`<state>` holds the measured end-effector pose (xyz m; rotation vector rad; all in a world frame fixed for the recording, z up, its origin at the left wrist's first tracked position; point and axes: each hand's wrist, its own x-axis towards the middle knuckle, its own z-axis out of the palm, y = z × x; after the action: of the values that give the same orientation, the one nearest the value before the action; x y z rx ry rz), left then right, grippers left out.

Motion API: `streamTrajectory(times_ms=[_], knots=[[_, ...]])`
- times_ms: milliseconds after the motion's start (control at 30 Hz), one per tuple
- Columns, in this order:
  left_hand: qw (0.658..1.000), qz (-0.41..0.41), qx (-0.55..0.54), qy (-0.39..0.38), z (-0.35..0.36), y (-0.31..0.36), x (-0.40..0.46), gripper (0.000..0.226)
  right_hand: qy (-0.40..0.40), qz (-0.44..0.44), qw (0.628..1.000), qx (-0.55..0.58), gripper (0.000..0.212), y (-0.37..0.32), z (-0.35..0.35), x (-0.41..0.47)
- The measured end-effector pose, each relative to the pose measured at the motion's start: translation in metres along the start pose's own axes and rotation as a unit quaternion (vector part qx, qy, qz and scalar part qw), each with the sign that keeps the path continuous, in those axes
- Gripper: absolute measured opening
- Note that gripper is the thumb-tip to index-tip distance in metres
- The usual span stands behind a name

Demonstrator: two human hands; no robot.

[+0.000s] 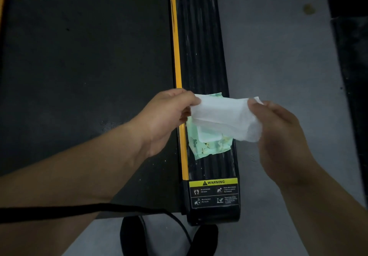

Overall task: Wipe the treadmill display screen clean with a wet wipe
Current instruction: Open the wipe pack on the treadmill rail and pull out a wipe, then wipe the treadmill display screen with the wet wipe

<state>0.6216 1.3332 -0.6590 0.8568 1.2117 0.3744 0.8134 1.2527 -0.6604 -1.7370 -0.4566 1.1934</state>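
A white wet wipe (225,116) is stretched between my two hands above the treadmill's right side rail. My left hand (167,114) pinches its left edge. My right hand (278,132) pinches its right corner, and the lower part of the wipe hangs bunched by that hand. Right under the wipe lies a green wet wipe pack (211,146) on the black ribbed side rail (199,42). The treadmill display screen is out of view.
The dark running belt (85,56) fills the left, bordered by a yellow strip (176,46). A yellow WARNING label (214,193) marks the rail's near end. Grey floor (278,46) lies to the right. A black strap (79,210) and a black loop cross the bottom.
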Motion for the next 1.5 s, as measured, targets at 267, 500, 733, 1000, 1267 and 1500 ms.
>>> streamTrajectory(times_ms=[267,500,733,1000,1267,1500], knots=[[0.999,-0.015,0.034,0.005,0.008,0.012,-0.013,0.014,-0.073,0.013,0.997,-0.009,0.014,-0.011,0.001,-0.013],[0.994,0.017,0.088,-0.063,0.006,0.039,-0.040,0.040,-0.137,-0.003,0.991,-0.005,0.009,-0.047,-0.003,-0.030],[0.982,0.012,0.096,-0.161,0.009,0.088,-0.072,0.042,-0.265,0.041,0.963,0.002,0.023,-0.114,-0.008,-0.046],[0.997,0.049,0.018,-0.051,0.018,0.126,-0.108,0.018,-0.215,0.137,0.955,0.152,0.042,-0.147,0.000,-0.070],[0.986,0.157,0.063,0.006,0.018,0.190,-0.155,0.057,-0.108,-0.036,0.990,0.086,0.041,-0.215,0.011,-0.103],[0.937,0.268,0.212,0.070,0.010,0.268,-0.206,0.019,-0.191,-0.191,0.949,-0.160,0.034,-0.307,0.020,-0.144]])
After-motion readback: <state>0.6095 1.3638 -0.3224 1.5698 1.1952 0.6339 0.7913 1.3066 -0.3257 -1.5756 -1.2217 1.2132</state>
